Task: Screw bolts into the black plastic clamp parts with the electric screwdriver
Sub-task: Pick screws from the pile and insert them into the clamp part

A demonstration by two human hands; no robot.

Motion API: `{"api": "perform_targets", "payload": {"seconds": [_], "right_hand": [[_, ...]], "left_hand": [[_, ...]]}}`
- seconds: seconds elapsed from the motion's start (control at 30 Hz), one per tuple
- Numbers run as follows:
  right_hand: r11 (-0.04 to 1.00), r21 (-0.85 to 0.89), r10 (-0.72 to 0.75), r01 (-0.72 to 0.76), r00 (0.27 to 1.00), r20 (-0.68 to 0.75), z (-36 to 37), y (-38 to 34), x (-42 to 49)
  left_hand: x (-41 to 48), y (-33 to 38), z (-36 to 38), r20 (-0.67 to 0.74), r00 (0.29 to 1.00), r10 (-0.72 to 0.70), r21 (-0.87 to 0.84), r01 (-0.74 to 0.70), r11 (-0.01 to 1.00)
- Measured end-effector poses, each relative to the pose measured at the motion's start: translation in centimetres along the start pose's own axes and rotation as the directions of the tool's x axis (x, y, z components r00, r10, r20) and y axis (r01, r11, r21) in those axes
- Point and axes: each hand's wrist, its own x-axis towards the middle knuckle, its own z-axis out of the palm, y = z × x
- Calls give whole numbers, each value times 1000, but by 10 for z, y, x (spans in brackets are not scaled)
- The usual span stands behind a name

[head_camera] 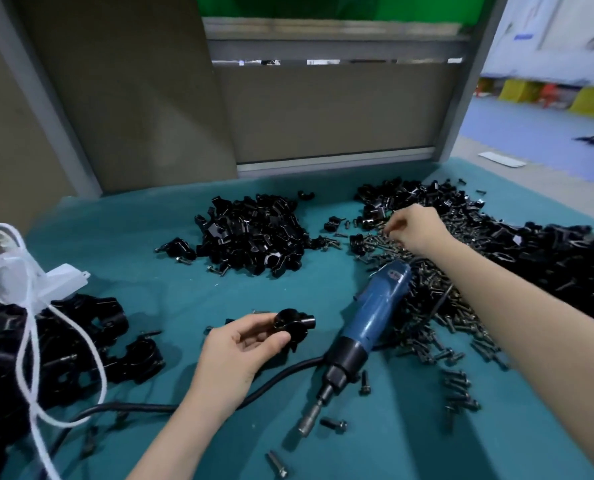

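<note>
My left hand (243,344) grips a black plastic clamp part (293,325) just above the teal table mat, near the front centre. To its right the blue electric screwdriver (368,323) lies flat on the mat, bit pointing toward me, with no hand on it. Farther back, my right hand (413,226) reaches into the heap of dark bolts (437,306) and pinches a bolt (386,233) at its fingertips.
A pile of black clamp parts (254,233) sits mid-table, another (548,251) spreads along the right, and larger assembled clamps (63,344) lie at the left under a white cord (32,341). The screwdriver's black cable (157,407) runs across the front. Loose bolts (333,424) are scattered near me.
</note>
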Motion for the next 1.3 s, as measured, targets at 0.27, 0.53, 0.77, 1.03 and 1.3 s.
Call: {"api": "perform_targets", "payload": {"seconds": [0.27, 0.53, 0.77, 1.03, 1.3], "right_hand": [[991, -133, 2, 15, 991, 130, 33, -9, 30], [994, -91, 78, -65, 986, 150, 42, -13, 40], [995, -79, 81, -67, 979, 187, 41, -2, 40], [985, 137, 79, -104, 981, 178, 27, 14, 33], [925, 361, 40, -115, 977, 210, 11, 16, 28]], "left_hand": [[1, 0, 0, 32, 999, 1, -10, -1, 1000], [2, -1, -2, 52, 998, -18, -25, 19, 1000], [1, 1, -1, 51, 998, -36, -26, 37, 999], [0, 3, -1, 37, 998, -41, -14, 41, 999], [0, 3, -1, 33, 999, -36, -28, 37, 999]]}}
